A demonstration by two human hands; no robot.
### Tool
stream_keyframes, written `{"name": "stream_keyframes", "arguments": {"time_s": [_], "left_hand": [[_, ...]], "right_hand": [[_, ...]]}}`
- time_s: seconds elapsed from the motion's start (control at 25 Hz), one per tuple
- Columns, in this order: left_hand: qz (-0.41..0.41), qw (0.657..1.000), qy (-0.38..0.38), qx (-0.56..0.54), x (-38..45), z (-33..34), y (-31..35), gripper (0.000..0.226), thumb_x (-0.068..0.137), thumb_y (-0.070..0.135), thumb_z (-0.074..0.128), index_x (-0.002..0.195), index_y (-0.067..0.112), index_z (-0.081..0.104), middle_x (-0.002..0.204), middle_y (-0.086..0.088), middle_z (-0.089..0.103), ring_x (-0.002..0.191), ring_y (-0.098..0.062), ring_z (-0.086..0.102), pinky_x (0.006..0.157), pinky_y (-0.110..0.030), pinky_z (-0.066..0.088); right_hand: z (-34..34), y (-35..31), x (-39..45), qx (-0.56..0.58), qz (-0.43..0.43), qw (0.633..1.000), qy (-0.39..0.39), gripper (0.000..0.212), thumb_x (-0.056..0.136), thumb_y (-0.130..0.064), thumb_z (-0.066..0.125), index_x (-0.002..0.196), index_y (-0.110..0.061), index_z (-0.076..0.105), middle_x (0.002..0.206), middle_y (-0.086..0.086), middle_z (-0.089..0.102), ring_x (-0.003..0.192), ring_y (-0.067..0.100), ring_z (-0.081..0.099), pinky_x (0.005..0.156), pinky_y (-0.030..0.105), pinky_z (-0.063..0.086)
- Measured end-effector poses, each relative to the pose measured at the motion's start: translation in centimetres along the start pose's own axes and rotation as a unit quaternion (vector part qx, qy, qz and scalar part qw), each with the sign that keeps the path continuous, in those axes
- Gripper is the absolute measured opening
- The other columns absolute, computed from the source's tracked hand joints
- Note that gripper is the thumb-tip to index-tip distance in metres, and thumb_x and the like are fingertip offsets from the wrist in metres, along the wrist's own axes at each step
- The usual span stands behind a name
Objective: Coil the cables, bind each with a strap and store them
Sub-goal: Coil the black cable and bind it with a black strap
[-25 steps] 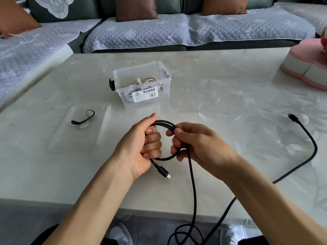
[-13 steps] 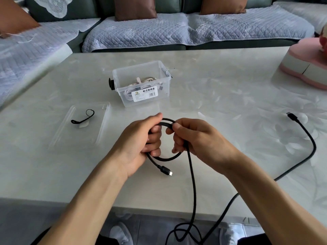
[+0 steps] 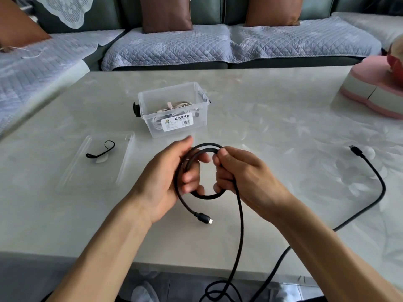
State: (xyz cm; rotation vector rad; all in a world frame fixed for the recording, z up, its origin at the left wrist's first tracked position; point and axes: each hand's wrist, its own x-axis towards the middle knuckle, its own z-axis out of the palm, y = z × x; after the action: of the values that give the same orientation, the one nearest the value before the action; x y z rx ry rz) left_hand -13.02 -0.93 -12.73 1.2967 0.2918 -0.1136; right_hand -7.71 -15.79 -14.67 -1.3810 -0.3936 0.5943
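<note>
In the lower centre of the frame, a black braided cable (image 3: 239, 214) is wound into a round loop of two turns held above a pale, glossy marble-patterned table (image 3: 272, 118). The left hand (image 3: 168, 182) curls round the loop's left side, fingers passing through the ring and thumb stretched along the top. The right hand (image 3: 242, 177) pinches the top of the loop between thumb and forefinger, its lower fingers curled round the right side. A short tail ends in a small metal-tipped plug (image 3: 204, 218) hanging just below the left palm. The long remainder drops from the right hand past the table's near edge, tangles in loops at the bottom of the frame where it is cut off, then rises across the table at the right to a second plug (image 3: 355, 149) lying flat at the right of the frame.

Above the hands stands a clear rectangular plastic storage box (image 3: 174, 127) with a white printed label; pale coiled cables (image 3: 174, 106) lie inside, their details hard to make out through the wall. At centre left lies a flat clear lid (image 3: 122, 162), nearly lost against the tabletop, with a thin black strap (image 3: 100, 151) looped at one end resting on it. A pink-and-white object (image 3: 370, 88) is cut off at the right edge. Along the top runs a dark green sofa (image 3: 209, 12) with quilted grey covers and brown cushions.
</note>
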Motion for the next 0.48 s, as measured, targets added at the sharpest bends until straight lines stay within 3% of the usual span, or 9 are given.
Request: {"name": "stream_keyframes", "arguments": {"time_s": [0.08, 0.16, 0.24, 0.32, 0.4, 0.48], "left_hand": [[-0.011, 0.999, 0.042, 0.014, 0.1, 0.5, 0.1, 0.041, 0.098, 0.04, 0.045, 0.064, 0.018, 0.044, 0.049, 0.005, 0.019, 0.039, -0.011, 0.015, 0.042, -0.024, 0.022], [0.004, 0.997, 0.077, -0.019, 0.6, 0.8, 0.0, 0.042, 0.099, 0.036, 0.046, 0.061, 0.022, 0.035, 0.05, 0.006, 0.014, 0.039, -0.01, 0.01, 0.043, -0.024, 0.01], [0.024, 0.991, 0.094, -0.097, 1.4, 0.6, 0.4, 0.042, 0.1, 0.033, 0.044, 0.061, 0.023, 0.033, 0.048, 0.007, 0.013, 0.036, -0.008, 0.01, 0.04, -0.023, 0.007], [0.042, 0.974, 0.1, -0.197, 2.1, 0.0, 1.3, 0.042, 0.1, 0.031, 0.042, 0.06, 0.023, 0.032, 0.045, 0.008, 0.014, 0.032, -0.007, 0.011, 0.035, -0.022, 0.008], [0.067, 0.953, 0.106, -0.275, 2.5, -0.5, 1.9, 0.041, 0.1, 0.03, 0.039, 0.06, 0.023, 0.032, 0.043, 0.009, 0.015, 0.03, -0.007, 0.011, 0.033, -0.021, 0.01], [0.094, 0.937, 0.12, -0.314, 2.6, -0.6, 1.9, 0.041, 0.1, 0.03, 0.038, 0.061, 0.023, 0.032, 0.044, 0.008, 0.016, 0.031, -0.007, 0.012, 0.032, -0.021, 0.011]], "right_hand": [[0.4, 0.1, 0.1, -0.025, -0.006, 1.0, -0.009, 0.03, 0.105, -0.02, 0.038, 0.083, -0.008, 0.053, 0.057, -0.005, 0.037, 0.053, 0.014, 0.039, 0.064, 0.029, 0.049], [0.4, 0.1, 0.1, -0.017, 0.001, 1.0, 0.002, 0.031, 0.104, -0.025, 0.043, 0.087, -0.006, 0.061, 0.061, 0.0, 0.051, 0.06, 0.017, 0.054, 0.072, 0.033, 0.054], [-0.1, 0.4, 0.3, 0.024, 0.031, 0.999, 0.018, 0.036, 0.103, -0.029, 0.043, 0.095, -0.003, 0.066, 0.073, 0.007, 0.064, 0.072, 0.022, 0.065, 0.077, 0.035, 0.056], [-0.7, 0.9, 0.5, -0.005, 0.045, 0.999, 0.029, 0.027, 0.103, -0.013, 0.042, 0.1, -0.002, 0.067, 0.084, 0.01, 0.071, 0.079, 0.023, 0.069, 0.076, 0.032, 0.057], [-1.0, 1.0, 0.4, -0.083, 0.068, 0.994, -0.011, 0.032, 0.094, 0.01, 0.041, 0.105, -0.004, 0.067, 0.094, 0.011, 0.074, 0.081, 0.022, 0.07, 0.072, 0.028, 0.056], [-1.0, 0.8, 0.3, -0.088, 0.089, 0.989, -0.081, 0.04, 0.087, 0.018, 0.045, 0.113, -0.005, 0.065, 0.099, 0.013, 0.074, 0.078, 0.02, 0.068, 0.068, 0.025, 0.054]]}}
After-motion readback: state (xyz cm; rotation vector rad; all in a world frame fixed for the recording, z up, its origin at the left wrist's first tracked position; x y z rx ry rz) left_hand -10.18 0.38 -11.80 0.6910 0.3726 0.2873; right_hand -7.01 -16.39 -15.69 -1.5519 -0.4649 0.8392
